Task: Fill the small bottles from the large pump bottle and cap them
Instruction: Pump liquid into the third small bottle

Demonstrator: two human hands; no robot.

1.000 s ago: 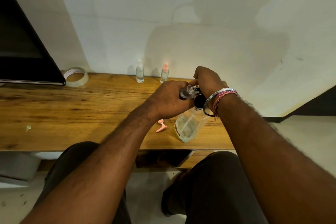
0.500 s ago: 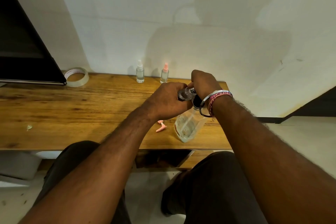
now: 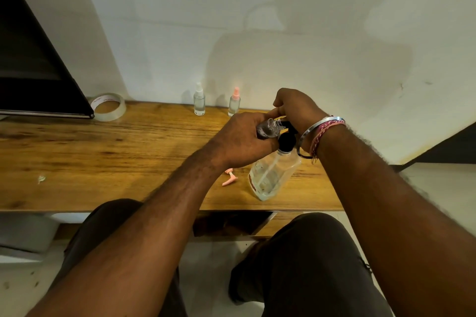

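A large clear pump bottle point(image 3: 273, 175) with a black pump head stands near the desk's front edge. My left hand point(image 3: 239, 139) grips a small clear bottle point(image 3: 269, 128), tilted on its side with its mouth against the pump nozzle. My right hand point(image 3: 296, 108) sits on top of the black pump head with fingers curled over it. A loose pink spray cap point(image 3: 230, 178) lies on the desk just left of the pump bottle. Two capped small bottles stand at the wall: one with a white cap point(image 3: 199, 100), one with a pink cap point(image 3: 234, 102).
A roll of clear tape point(image 3: 109, 107) lies at the back left beside a dark monitor point(image 3: 33, 64). The wooden desk point(image 3: 103, 162) ends at the right near the pump bottle. My knees are under the front edge, where a drawer hangs open.
My right hand has pressed lower onto the pump head and my left hand has kept the small bottle at the nozzle. The pump bottle stays in place.
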